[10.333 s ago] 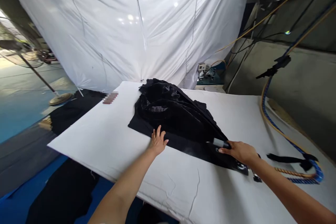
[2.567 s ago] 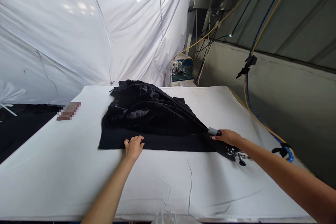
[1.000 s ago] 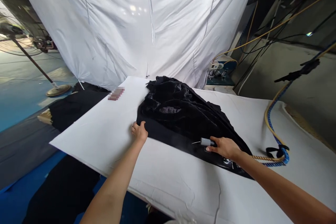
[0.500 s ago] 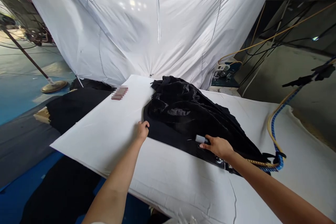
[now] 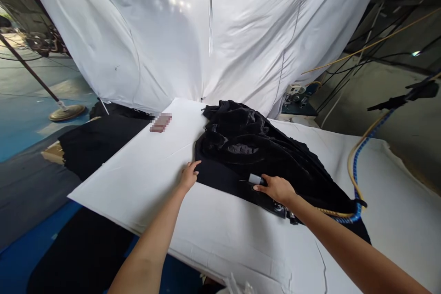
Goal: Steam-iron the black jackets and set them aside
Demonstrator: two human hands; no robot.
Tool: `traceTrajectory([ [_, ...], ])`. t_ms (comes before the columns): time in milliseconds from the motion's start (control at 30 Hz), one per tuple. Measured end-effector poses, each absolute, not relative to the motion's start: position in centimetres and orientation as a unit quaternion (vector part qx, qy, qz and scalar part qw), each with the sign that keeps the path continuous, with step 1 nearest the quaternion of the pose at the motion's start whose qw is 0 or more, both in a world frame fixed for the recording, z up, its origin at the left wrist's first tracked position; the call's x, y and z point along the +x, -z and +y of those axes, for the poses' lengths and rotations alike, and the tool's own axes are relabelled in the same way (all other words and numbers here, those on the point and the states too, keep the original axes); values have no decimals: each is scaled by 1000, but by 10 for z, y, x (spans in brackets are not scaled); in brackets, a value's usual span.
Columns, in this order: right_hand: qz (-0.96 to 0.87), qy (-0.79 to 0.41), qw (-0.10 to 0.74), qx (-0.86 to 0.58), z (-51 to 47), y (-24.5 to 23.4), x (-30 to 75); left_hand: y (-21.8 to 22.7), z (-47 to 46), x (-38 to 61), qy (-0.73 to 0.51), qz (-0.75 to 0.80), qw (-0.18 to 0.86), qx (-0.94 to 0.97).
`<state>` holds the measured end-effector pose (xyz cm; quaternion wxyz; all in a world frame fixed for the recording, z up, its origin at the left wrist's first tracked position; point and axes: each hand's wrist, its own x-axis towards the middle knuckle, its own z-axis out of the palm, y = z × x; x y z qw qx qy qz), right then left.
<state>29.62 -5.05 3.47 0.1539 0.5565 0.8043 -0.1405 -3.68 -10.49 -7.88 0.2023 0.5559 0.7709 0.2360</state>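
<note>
A black garment (image 5: 248,142) lies bunched on the white padded table, its far part heaped in shiny, furry folds and its near strip flat. At the garment's left edge is my left hand (image 5: 189,175), its index finger stretched onto the cloth and the thumb apart from it. My right hand (image 5: 279,189) is closed around the dark, grey-ended handle of a steam iron (image 5: 255,179). The iron rests over the flat near strip, its body partly hidden under my hand. A blue-and-yellow hose (image 5: 358,165) runs from it past my forearm and up to the right.
The white table (image 5: 134,179) has a blurred reddish patch (image 5: 161,122) near its left edge. White sheeting (image 5: 206,32) hangs behind. More black cloth (image 5: 103,142) lies to the left, beside a stand with a round base (image 5: 67,112). A machine (image 5: 298,96) stands at the back right.
The iron has slid left along the near strip, closer to my left hand. My left fingers have loosened from a curled grip at the garment's edge to a stretched index finger.
</note>
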Motion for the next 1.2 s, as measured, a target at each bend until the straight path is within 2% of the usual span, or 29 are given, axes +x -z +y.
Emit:
traceTrajectory([
  [233, 786, 165, 144, 578, -41, -33, 241, 64, -106, -31, -163, 803, 195, 539],
  [333, 776, 173, 137, 590, -43, -36, 221, 55, -108, -26, -122, 826, 147, 530],
  [433, 780, 195, 129, 581, -47, -38, 211, 50, -108, -17, -131, 839, 82, 522],
  [567, 778, 208, 133, 578, -54, -38, 227, 46, -103, 6, -162, 783, 88, 594],
  [767, 749, 191, 129, 621, -68, -40, 315, 36, -101, 48, -186, 731, 115, 646],
  [1200, 612, 181, 89, 764, -82, -47, 580, 33, -86, 144, -143, 683, 159, 698],
])
